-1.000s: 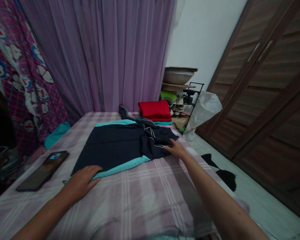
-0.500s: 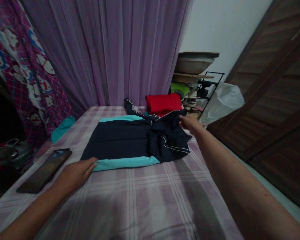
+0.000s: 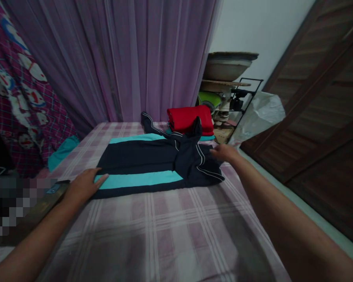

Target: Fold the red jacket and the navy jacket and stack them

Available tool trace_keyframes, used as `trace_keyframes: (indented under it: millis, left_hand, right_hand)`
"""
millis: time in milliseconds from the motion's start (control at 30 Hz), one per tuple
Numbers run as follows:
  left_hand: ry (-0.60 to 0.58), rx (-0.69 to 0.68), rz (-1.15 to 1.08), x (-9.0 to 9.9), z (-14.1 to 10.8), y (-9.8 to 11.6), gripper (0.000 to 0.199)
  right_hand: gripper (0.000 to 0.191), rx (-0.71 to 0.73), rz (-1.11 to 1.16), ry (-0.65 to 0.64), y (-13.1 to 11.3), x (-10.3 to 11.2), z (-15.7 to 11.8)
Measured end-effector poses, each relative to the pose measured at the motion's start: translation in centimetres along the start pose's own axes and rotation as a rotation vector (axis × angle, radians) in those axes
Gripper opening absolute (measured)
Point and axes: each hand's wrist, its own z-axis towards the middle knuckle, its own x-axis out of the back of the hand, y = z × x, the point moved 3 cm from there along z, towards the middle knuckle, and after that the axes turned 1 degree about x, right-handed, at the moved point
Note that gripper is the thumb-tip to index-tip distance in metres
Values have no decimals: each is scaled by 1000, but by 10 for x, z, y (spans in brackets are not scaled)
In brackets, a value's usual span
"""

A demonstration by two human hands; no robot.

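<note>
Straightening shirt (image 3: 138,156) on bed (image 3: 164,231), seemingly: left hand (image 3: 84,185) at hem, thumb and fingers apart; right hand (image 3: 226,152) curled by bunched end, grip unclear. Creases there probably call for gentle spreading.

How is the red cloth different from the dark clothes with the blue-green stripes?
The red cloth is plain, but the dark clothes have blue-green bands and thin white lines. The red cloth is folded into a thick bundle, while the dark clothes lie spread out, bunched at one end. Both are made of cloth.
</note>
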Motion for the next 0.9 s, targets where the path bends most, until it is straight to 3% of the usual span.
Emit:
trace_keyframes:
  millis: [100,167,267,367,467,600,667,800,900]
  left_hand:
    - [-22,188,-119,-6,-16,-23,73]
    - [-35,247,-147,-5,-28,-28,73]
    - [4,279,-142,-1,-41,-20,71]
    - [122,282,-216,2,-45,-5,63]
    - [235,299,-342,6,-46,3,54]
    - [318,288,-389,12,-55,-5,55]
    - [297,248,-356,11,-63,-12,56]
    - [97,164,-194,-4,-75,-17,55]
    - [17,114,-71,-7,-77,-11,60]
  right_hand:
    - [50,-36,-39,-234,16,-32,-54]
    - [51,-37,-31,-252,17,-48,-79]
    - [38,-62,20,-166,10,-59,-93]
    - [30,-54,177,-68,1,-59,-89]
    - [29,-107,283,20,2,-48,-89]
    - [26,-170,284,150,18,-27,-112]
    - [25,-196,224,124,23,-26,-129]
    - [20,-177,13,-117,18,-42,-155]
    - [32,-134,-125,-196,7,-41,-158]
